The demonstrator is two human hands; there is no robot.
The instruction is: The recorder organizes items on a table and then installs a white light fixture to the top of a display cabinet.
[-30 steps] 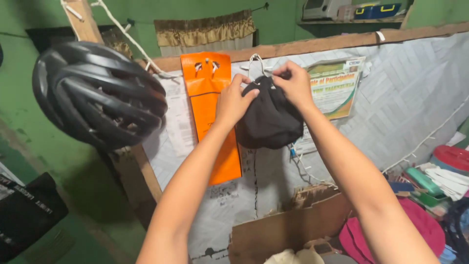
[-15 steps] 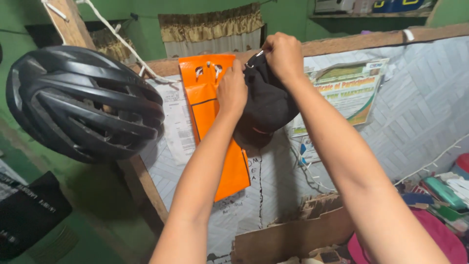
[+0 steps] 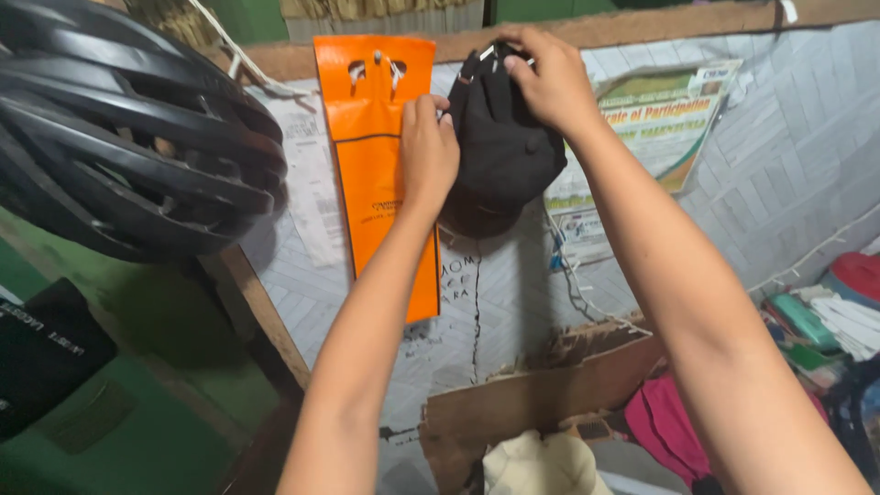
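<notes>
Black cloth fills both my hands: a dark bag (image 3: 504, 156) hangs against the upper part of the wall (image 3: 788, 147), just under the wooden beam (image 3: 660, 23) that runs along its top edge. My right hand (image 3: 550, 82) is up at the top of the bag, fingers and thumb pinched together on its upper edge where the straps gather. My left hand (image 3: 429, 151) lies flat against the bag's left side, fingers straight and close together, pressing the cloth rather than closing round it. Touching the bag on its left hangs a long orange sleeve (image 3: 380, 165), partly behind my left hand, fixed at its top by white loops. A green and white paper sheet (image 3: 674, 119) is pinned to the wall just right of the bag, partly covered by my right forearm. Further left a black cycle helmet (image 3: 119, 137) hangs from a wooden post (image 3: 261, 316), well apart from both hands. Folded clothes (image 3: 825, 321) lie low at the wall's right edge.
</notes>
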